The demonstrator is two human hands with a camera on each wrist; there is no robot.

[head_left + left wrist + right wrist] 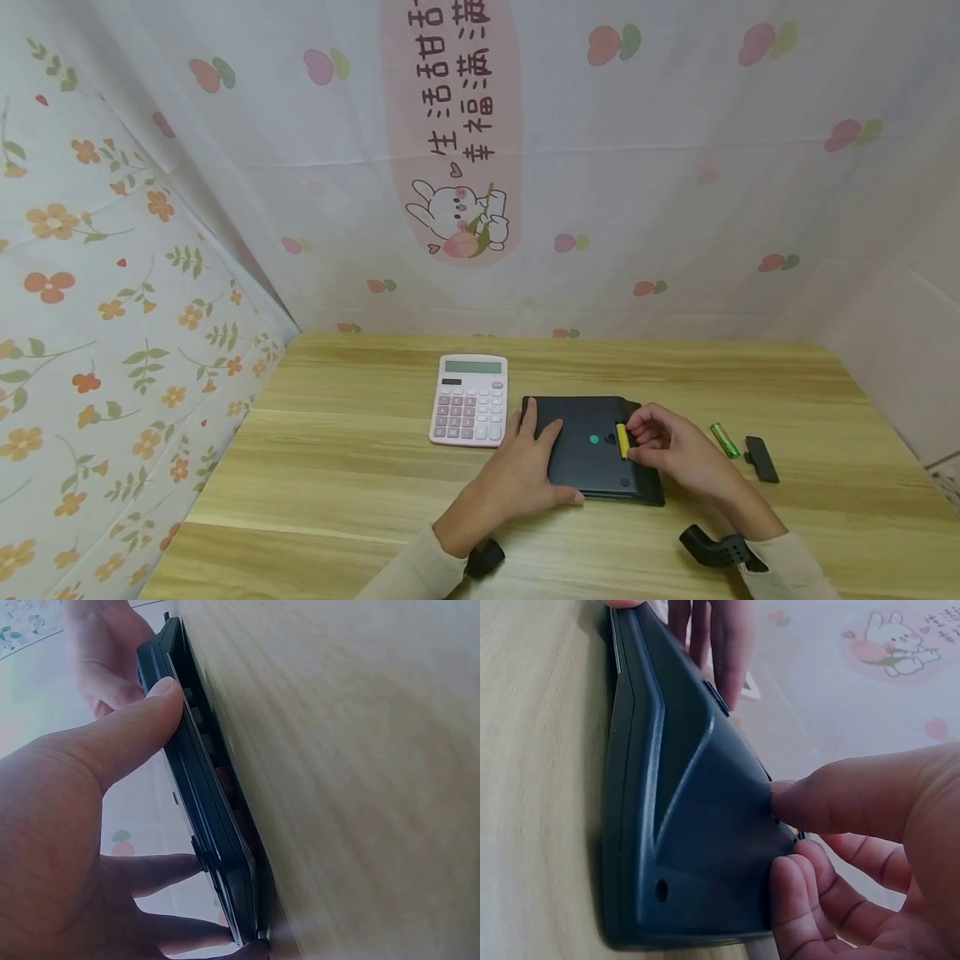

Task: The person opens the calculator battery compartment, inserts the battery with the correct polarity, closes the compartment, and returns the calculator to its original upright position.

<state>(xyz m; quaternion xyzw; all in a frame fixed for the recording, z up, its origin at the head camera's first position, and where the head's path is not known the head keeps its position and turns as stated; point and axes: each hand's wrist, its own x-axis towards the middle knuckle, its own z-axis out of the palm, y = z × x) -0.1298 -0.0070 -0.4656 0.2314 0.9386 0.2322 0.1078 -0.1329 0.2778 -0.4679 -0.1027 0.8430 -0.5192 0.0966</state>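
A black calculator lies face down on the table, its dark and red keys showing along the underside in the left wrist view. My left hand holds it, thumb on the near edge and fingers spread over the back and left side. In the uncovered battery slot sits a yellow battery. My right hand pinches around that battery, thumb at its near end and curled fingers toward its far end. The right wrist view has the calculator's thick end hiding most of the battery.
Right of my right hand lie a loose green battery and a black battery cover. A white calculator lies face up at the left, close to the black one. Printed curtains hang behind the wooden table.
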